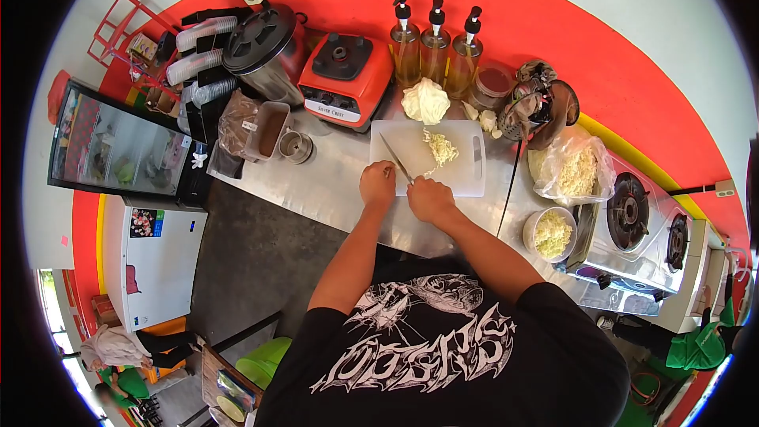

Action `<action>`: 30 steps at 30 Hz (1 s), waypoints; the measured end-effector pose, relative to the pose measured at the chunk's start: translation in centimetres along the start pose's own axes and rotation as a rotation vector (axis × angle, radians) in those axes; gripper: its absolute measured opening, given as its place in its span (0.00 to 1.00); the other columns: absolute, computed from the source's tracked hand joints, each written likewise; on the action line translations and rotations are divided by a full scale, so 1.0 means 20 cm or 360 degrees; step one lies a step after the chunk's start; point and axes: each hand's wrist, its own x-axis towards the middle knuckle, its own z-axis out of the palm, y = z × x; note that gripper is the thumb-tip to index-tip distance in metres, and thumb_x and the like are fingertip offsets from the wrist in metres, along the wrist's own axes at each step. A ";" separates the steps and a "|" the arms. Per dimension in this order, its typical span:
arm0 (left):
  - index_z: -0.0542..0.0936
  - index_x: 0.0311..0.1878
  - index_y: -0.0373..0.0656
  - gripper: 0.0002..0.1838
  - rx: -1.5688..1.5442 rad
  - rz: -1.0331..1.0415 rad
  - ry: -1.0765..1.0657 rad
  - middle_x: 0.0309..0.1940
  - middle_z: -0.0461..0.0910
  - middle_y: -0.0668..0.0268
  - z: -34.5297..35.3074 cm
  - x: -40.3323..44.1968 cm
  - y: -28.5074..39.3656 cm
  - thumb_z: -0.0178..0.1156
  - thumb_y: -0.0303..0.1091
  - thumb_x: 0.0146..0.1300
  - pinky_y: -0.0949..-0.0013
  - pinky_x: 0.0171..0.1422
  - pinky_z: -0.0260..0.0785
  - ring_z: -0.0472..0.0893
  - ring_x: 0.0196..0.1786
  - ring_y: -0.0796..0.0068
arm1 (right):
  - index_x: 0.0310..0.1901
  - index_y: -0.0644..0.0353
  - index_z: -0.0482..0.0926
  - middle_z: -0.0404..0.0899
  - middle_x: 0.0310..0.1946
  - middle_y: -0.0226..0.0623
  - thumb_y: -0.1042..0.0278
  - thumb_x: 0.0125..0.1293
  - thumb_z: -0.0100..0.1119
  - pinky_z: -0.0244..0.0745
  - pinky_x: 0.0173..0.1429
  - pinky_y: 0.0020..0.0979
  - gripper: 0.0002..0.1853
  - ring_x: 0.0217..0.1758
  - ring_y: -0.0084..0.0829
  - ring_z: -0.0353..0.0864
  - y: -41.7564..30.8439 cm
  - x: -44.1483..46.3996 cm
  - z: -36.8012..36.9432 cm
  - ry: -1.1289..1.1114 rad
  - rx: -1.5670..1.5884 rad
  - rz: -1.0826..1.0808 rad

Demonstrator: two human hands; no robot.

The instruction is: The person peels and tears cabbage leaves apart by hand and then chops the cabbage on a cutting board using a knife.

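My right hand [432,199] is wrapped round the handle of a knife [394,157], whose blade points away from me over a white cutting board [403,130]. At the board's near left corner is my left hand [378,183], its fingers curled closed; whatever they may hold is hidden. A small heap of shredded cabbage [441,149] lies on the board, right of the blade, with a few shreds trailing towards me. Just beyond the board's far edge sits a pale cut cabbage [425,101].
Right of the board are a bowl of shredded cabbage [552,235], a plastic bag of shreds [577,172] and a gas stove [630,204]. Behind stand pump bottles [436,51] and a red blender base [346,79]. A metal cup [296,147] is left. Other people stand in the background.
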 end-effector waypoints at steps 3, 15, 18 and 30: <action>0.88 0.38 0.47 0.04 -0.0100 -0.0076 0.0000 0.39 0.86 0.61 -0.01 0.00 0.01 0.67 0.32 0.61 0.57 0.48 0.78 0.85 0.42 0.58 | 0.48 0.69 0.75 0.85 0.41 0.59 0.55 0.78 0.45 0.80 0.53 0.53 0.20 0.45 0.57 0.87 0.00 -0.05 0.08 0.0027 -0.0027 0.0085; 0.89 0.36 0.41 0.05 -0.0130 0.0164 0.0152 0.33 0.86 0.57 0.01 0.00 -0.03 0.68 0.30 0.59 0.60 0.44 0.78 0.86 0.36 0.59 | 0.48 0.67 0.75 0.86 0.40 0.55 0.55 0.78 0.45 0.82 0.52 0.51 0.20 0.45 0.55 0.88 -0.03 0.00 0.08 0.0029 -0.0053 0.0077; 0.88 0.36 0.42 0.04 -0.0183 0.0081 0.0139 0.32 0.86 0.57 0.01 0.00 -0.02 0.68 0.30 0.59 0.61 0.44 0.78 0.86 0.35 0.59 | 0.46 0.67 0.76 0.85 0.39 0.58 0.55 0.78 0.45 0.81 0.51 0.53 0.20 0.44 0.57 0.87 -0.02 -0.02 0.16 0.0023 0.0028 0.0188; 0.88 0.41 0.44 0.06 -0.0194 -0.0038 0.0021 0.43 0.85 0.59 0.00 -0.01 -0.02 0.68 0.31 0.61 0.60 0.48 0.78 0.86 0.40 0.59 | 0.53 0.68 0.75 0.85 0.46 0.59 0.53 0.79 0.44 0.78 0.59 0.51 0.22 0.51 0.57 0.86 -0.04 -0.01 0.10 -0.0099 0.0053 0.0224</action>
